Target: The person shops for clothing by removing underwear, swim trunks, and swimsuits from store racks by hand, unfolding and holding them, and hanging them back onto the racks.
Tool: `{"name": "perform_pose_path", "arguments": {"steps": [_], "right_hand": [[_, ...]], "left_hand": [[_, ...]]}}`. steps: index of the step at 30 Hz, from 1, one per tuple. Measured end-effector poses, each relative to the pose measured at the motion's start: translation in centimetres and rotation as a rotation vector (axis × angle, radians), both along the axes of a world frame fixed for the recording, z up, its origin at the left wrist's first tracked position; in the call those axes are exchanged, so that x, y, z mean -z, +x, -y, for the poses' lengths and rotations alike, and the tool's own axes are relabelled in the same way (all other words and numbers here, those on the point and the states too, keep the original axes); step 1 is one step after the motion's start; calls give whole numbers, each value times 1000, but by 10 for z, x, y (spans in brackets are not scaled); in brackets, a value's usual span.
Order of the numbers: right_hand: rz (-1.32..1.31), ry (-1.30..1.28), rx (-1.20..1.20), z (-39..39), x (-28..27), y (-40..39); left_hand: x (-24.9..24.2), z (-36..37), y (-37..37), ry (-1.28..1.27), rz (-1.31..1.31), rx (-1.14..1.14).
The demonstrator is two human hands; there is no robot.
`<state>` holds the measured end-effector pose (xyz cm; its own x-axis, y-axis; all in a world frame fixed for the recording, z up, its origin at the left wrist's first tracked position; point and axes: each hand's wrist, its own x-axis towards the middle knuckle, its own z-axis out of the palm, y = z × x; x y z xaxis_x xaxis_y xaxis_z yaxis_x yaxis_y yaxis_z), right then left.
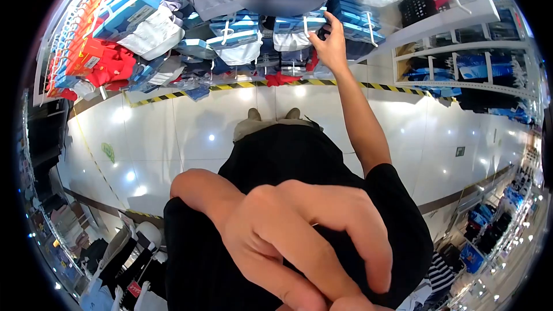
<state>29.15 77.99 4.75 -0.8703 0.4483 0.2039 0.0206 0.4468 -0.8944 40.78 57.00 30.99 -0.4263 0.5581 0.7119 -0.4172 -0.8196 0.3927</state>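
My right hand (331,46) reaches up to the display rack, thumb and index finger apart on either side of the end of a blue-carded pack (299,25) that hangs on a white hook. Whether the fingertips touch the card is too small to tell. Grey and white folded cloth shows below the cards. Close to the camera, my left hand (305,236) is large in view, its fingers bent and spread, with nothing visible between them. Its lowest fingertips are cut off by the frame's bottom edge.
Red packs (101,60) hang at the rack's left end. A white shelf frame (466,49) with dark and blue goods stands at the right. Yellow-black tape (322,82) runs along the tiled floor below the rack. Clothing displays stand behind on both sides.
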Motion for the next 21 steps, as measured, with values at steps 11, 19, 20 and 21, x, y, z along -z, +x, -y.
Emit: {"name": "perform_pose_path", "arguments": {"steps": [11,19,20,21], "right_hand": [[111,-281,-243,-17,-1,11],[160,-301,-468,-36,-54,52],[173,-338,-493,-36,-56,57],[186,-369,-507,-35,-60,62]], "left_hand": [[4,-25,21,-77,345,274],[-1,-33,8,-262,-432,-641],[-5,-32,9,-246,-453,-686],[-5,-33,11,-235,-424,-736]]}}
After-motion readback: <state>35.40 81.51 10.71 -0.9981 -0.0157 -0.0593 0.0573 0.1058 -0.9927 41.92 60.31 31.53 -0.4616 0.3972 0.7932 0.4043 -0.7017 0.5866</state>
